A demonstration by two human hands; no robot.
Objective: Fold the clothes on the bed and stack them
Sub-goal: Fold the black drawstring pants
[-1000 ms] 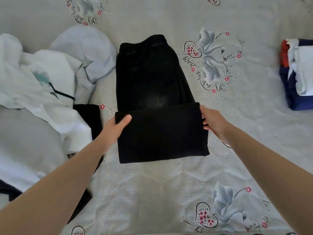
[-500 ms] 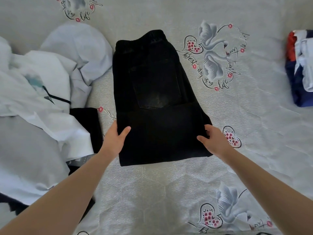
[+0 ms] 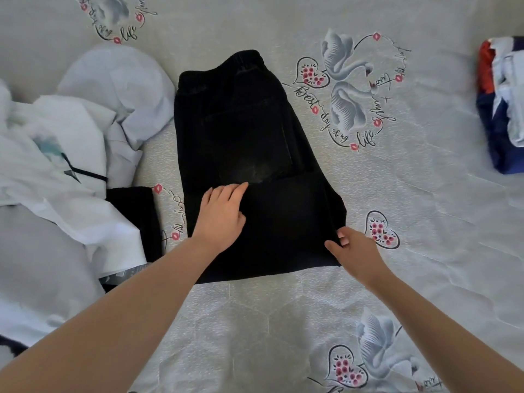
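Black trousers (image 3: pixel 243 131) lie partly folded in the middle of the bed, waistband at the far end, the lower legs doubled back over the near half. My left hand (image 3: pixel 219 215) lies flat on the folded part, fingers straight and reaching the fold's edge. My right hand (image 3: pixel 353 248) pinches the near right edge of the folded layer, thumb on top. A stack of folded clothes (image 3: pixel 502 109) in navy, red and white sits at the right edge of the view.
A heap of unfolded white and pale-blue garments (image 3: pixel 79 143) fills the left side, with another black piece (image 3: pixel 136 217) poking out beneath it. The grey bedsheet (image 3: pixel 411 211) bears swan and heart prints.
My left hand moved from the fold's left edge onto its top and now lies flat. My right hand slid down the right edge toward the near corner.
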